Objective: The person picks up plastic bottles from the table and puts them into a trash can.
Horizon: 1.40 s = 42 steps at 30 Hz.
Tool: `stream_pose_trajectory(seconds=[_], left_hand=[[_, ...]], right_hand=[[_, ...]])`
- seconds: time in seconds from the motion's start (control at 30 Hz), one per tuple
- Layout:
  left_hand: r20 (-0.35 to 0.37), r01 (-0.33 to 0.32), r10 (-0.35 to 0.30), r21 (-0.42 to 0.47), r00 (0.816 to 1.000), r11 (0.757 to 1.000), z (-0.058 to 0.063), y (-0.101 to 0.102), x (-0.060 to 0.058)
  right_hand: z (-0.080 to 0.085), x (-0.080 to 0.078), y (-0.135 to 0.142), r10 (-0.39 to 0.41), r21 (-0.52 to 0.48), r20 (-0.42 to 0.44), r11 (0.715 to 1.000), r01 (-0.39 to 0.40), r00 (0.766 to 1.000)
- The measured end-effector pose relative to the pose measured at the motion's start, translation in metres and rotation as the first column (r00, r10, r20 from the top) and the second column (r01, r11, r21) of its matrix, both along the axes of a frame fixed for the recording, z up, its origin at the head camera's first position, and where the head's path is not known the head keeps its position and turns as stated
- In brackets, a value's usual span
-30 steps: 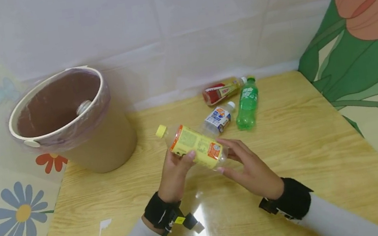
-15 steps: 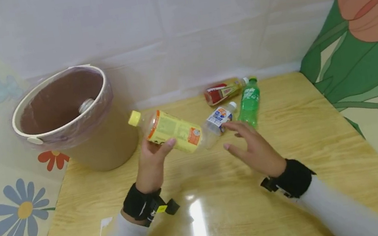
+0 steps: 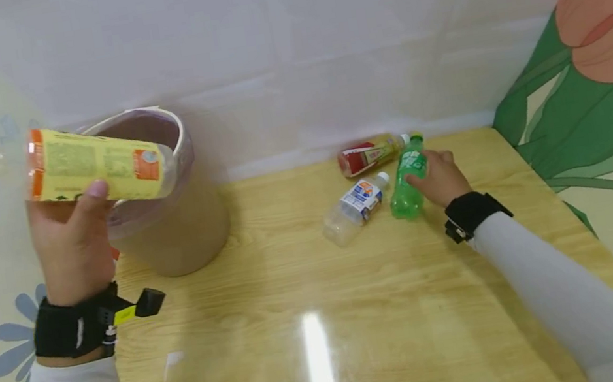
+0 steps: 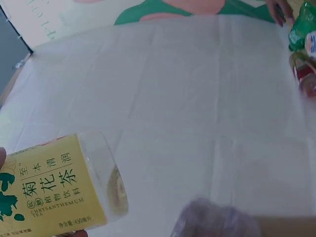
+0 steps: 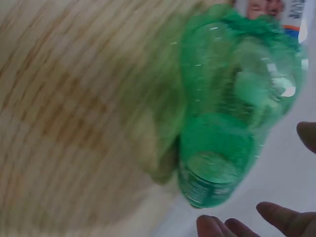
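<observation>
My left hand (image 3: 73, 245) grips a clear plastic bottle (image 3: 94, 160) with a yellow label and yellow cap. It is tilted nearly flat in front of the bin's mouth. Its chrysanthemum tea label shows in the left wrist view. My right hand (image 3: 442, 177) reaches to a green plastic bottle (image 3: 406, 192) lying on the table. In the right wrist view, the fingers (image 5: 289, 219) are spread beside the green bottle (image 5: 222, 98), with a gap between. A clear bottle (image 3: 354, 210) with a blue-white label and a bottle (image 3: 372, 153) with a red label lie nearby.
A tall brown bin (image 3: 171, 237) with a pale rim and plastic liner stands at the back left, partly hidden by the held bottle. The wooden table (image 3: 363, 328) ends against a white sheet (image 3: 289, 75) at the back. A small white scrap (image 3: 173, 357) lies front left.
My left hand has carried the yellow-labelled bottle left and up to the bin. My right hand has let go of it and moved right to the green bottle.
</observation>
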<state>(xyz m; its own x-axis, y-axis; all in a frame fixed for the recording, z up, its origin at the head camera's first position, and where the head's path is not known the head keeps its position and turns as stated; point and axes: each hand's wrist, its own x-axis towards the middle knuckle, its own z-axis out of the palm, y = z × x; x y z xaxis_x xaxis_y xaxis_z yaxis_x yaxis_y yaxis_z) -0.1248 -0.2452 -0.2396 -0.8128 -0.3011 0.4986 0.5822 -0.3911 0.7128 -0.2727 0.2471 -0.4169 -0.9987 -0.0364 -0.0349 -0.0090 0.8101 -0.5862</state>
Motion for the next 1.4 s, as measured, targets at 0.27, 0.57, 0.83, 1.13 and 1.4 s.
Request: stream_pose_trajectory(seconds=[0.27,0.57,0.83,1.13,1.4], left_hand=[[0.03,-0.239,0.241,-0.047,0.97,0.97,0.01,-0.052,-0.01],[0.176,-0.29,0.292,-0.04,0.94,0.956,-0.002,-0.069,-0.022],[0.333,-0.322,0.393,-0.248,0.858,0.914,0.005,-0.067,-0.021],[0.262,-0.261,0.327,-0.257,0.908,0.93,0.001,-0.04,-0.023],[0.177,-0.019,0.086,-0.351,0.98,0.936,-0.022,0.016,-0.019]], right_hand=[[-0.019,-0.012,0.007,-0.061,0.015,0.13,0.998,0.059,0.99],[-0.024,-0.018,0.01,-0.039,0.039,0.157,0.999,0.033,0.987],[-0.015,-0.01,0.011,0.007,-0.141,0.211,0.99,0.023,0.977],[0.008,0.017,0.004,0.034,-0.379,0.141,0.925,0.022,0.989],[0.032,0.066,-0.044,0.211,-0.419,-0.011,0.887,-0.196,0.977]])
